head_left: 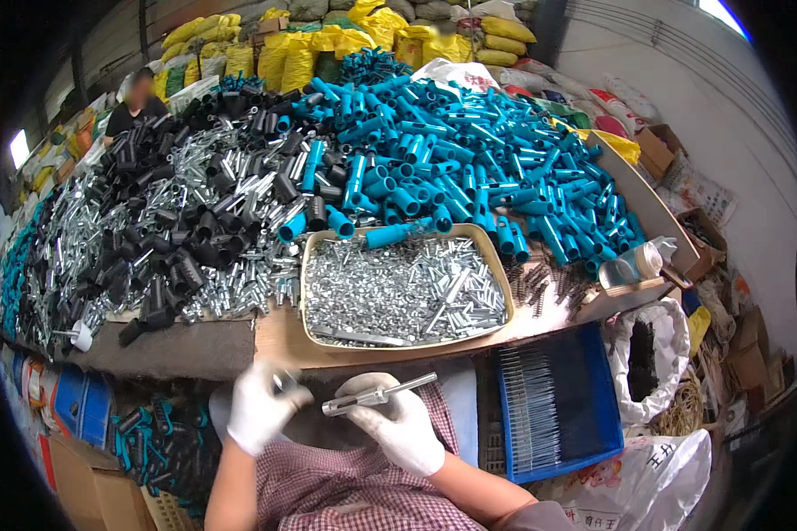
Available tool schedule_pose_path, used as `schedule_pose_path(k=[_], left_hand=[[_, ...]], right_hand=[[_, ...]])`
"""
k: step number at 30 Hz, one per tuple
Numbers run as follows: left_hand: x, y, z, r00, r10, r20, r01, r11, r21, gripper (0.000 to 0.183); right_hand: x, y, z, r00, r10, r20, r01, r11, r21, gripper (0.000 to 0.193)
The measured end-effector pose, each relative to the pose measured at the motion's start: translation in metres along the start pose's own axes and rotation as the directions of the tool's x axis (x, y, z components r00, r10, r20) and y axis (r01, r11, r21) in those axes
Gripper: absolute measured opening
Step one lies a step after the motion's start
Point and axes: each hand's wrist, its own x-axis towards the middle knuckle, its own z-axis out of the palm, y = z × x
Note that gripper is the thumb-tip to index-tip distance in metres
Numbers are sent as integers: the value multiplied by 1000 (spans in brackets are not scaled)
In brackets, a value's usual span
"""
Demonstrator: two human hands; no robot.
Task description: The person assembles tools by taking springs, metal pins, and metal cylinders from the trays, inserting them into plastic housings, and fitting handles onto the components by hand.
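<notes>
My right hand (403,429), in a white glove, is closed around a silver slotted metal tube with a rod (379,396). The tube's open end points left, and the thin rod sticks out to the upper right. To its left, my gloved left hand (261,407) is curled and partly smeared by motion. Something small and shiny shows at its fingers, too blurred to name. Both hands are over my lap, just below the table edge. Beyond them on the table stands a cream tray (407,346) full of small silver nuts, screws and pins.
Teal tubes (416,168) heap behind the tray; black sleeves (186,270) and silver parts pile left. Springs (536,288) and a clear jar (633,265) lie right. Below are a blue crate (604,398) of thin rods and a white sack (629,407). A person (137,111) sits far left.
</notes>
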Motion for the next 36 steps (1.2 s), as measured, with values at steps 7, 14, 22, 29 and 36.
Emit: schedule_pose_path(k=[7,14,22,29,36], left_hand=[[-56,18,25,962,233,145,-242,969,48,30],[-67,2,38,977,151,151,-151,988,-10,29],[-60,-4,31,968,208,140,-178,963,-200,39],[-73,8,24,962,132,238,-64,960,-274,36],[-75,7,19,954,147,261,-65,952,-298,37]], right_hand=[[-8,0,-7,947,-135,291,317,519,-794,19],[6,-4,-5,879,23,476,397,517,-758,23],[45,-56,-13,806,90,585,497,434,-751,30],[197,-116,-107,775,-487,402,297,-279,-913,12],[236,-116,-108,932,-182,315,218,-413,-884,16]])
